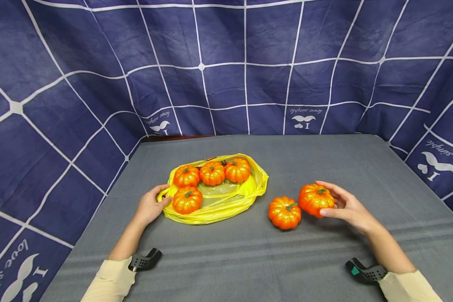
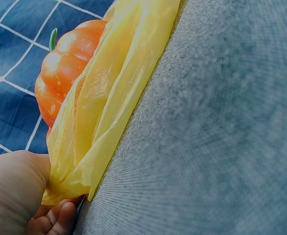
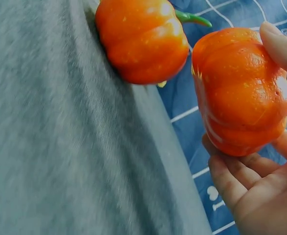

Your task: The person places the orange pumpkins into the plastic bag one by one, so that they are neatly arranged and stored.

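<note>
My left hand (image 1: 151,206) pinches the left edge of a yellow plastic bag (image 1: 234,204); in the left wrist view the bag's gathered film (image 2: 109,112) runs between thumb and fingers. Inside the wide-mouthed bag sit several small orange pumpkins, one of them (image 1: 187,200) close to my left fingertips. My right hand (image 1: 349,209) holds another glossy orange pumpkin (image 1: 315,200) with a short green stem, thumb on the near side and fingers around the far side. Just left of it, a loose pumpkin (image 1: 284,213) rests on the grey cloth.
A grey cloth (image 1: 226,260) covers the table. Blue fabric with white grid lines (image 1: 226,46) hangs behind and at both sides. Black wrist mounts (image 1: 145,260) show at both cream sleeves.
</note>
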`<state>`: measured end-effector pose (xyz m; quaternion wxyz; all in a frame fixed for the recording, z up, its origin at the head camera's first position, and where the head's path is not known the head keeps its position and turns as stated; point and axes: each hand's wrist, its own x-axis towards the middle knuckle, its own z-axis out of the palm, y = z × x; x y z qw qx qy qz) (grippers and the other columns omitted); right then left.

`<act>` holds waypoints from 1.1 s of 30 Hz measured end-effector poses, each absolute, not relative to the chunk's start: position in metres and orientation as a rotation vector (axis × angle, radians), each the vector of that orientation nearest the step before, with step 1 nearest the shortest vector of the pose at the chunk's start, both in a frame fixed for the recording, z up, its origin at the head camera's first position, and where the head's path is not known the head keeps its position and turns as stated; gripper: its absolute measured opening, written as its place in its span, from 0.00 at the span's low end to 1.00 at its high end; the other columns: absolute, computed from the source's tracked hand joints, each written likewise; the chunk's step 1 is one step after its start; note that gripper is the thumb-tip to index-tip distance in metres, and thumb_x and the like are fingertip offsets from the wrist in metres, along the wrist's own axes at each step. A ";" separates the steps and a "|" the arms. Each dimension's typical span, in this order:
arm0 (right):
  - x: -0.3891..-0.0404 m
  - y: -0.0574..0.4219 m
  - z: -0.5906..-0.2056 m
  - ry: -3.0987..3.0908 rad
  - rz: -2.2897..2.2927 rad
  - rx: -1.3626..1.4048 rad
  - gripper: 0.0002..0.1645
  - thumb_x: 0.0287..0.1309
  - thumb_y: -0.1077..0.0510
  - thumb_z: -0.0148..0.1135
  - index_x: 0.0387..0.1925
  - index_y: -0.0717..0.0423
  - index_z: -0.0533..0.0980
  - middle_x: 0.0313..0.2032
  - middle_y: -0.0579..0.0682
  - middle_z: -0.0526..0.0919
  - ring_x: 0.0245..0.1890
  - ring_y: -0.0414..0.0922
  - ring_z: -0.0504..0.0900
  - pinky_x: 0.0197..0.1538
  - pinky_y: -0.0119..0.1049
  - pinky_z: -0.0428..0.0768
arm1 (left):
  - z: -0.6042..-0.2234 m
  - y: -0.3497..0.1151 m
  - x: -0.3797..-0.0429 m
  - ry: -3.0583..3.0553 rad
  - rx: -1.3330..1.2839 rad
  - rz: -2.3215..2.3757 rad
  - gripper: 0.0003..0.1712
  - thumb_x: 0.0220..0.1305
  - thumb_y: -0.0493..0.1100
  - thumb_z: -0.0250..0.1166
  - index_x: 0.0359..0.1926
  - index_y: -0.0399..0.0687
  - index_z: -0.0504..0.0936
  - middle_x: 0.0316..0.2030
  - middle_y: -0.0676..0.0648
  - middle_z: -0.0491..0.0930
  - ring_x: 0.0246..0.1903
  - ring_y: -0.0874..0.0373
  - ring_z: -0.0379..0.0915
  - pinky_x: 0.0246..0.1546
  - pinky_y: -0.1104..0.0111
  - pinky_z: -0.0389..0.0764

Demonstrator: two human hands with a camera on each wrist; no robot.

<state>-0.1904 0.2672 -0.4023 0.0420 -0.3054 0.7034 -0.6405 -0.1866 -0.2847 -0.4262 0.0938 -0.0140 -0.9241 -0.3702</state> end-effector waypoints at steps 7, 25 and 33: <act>-0.196 0.252 -0.396 2.161 -1.961 -0.911 0.41 0.51 0.80 0.61 0.67 0.70 0.61 0.58 0.41 0.75 0.51 0.37 0.78 0.51 0.27 0.76 | -0.427 -0.285 -0.187 -2.744 -0.039 -1.097 0.25 0.64 0.38 0.65 0.59 0.31 0.73 0.55 0.28 0.74 0.54 0.36 0.70 0.55 0.47 0.69; -0.207 0.215 -0.371 2.158 -1.964 -0.870 0.39 0.53 0.76 0.63 0.67 0.65 0.64 0.56 0.43 0.75 0.50 0.39 0.79 0.50 0.29 0.78 | -0.427 -0.286 -0.187 -2.737 -0.044 -1.091 0.25 0.63 0.37 0.65 0.59 0.30 0.73 0.55 0.28 0.74 0.53 0.36 0.71 0.55 0.47 0.70; -0.212 0.190 -0.364 2.184 -1.918 -0.818 0.40 0.52 0.72 0.66 0.66 0.70 0.62 0.53 0.46 0.77 0.49 0.40 0.79 0.49 0.30 0.78 | -0.428 -0.285 -0.187 -2.743 -0.036 -1.090 0.25 0.63 0.38 0.65 0.59 0.31 0.73 0.55 0.28 0.74 0.53 0.35 0.71 0.55 0.47 0.69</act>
